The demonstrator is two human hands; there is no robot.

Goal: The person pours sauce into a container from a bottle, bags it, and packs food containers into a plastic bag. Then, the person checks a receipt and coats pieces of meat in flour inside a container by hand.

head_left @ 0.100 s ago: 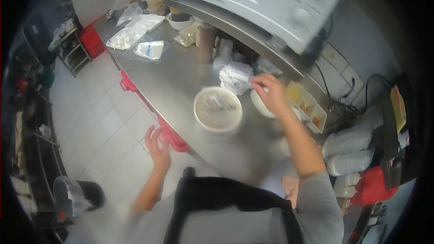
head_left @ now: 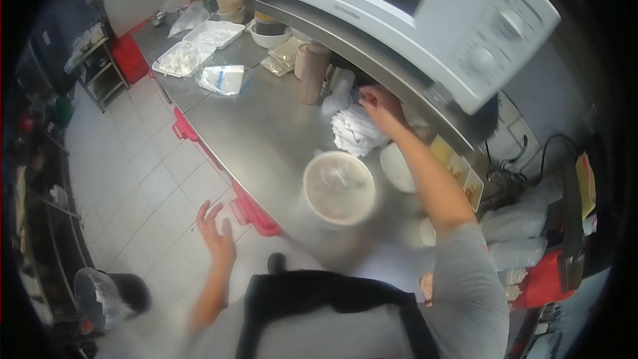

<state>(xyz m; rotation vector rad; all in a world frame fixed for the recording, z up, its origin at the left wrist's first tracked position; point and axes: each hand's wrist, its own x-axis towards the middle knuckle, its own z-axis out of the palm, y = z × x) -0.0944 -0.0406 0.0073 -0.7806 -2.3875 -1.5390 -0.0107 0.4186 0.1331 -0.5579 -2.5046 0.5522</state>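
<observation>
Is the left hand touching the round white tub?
No, the left hand shows against the tiled floor, beyond the edge of the counter and plainly apart from the round white tub.

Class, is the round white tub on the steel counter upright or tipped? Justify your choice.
Upright: the round white tub stands on the steel counter, its circular rim facing up.

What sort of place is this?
Likely a commercial kitchen, perhaps a restaurant's: a long steel counter, stacked tubs toward its far end, and what looks like a microwave on the shelf above.
</observation>
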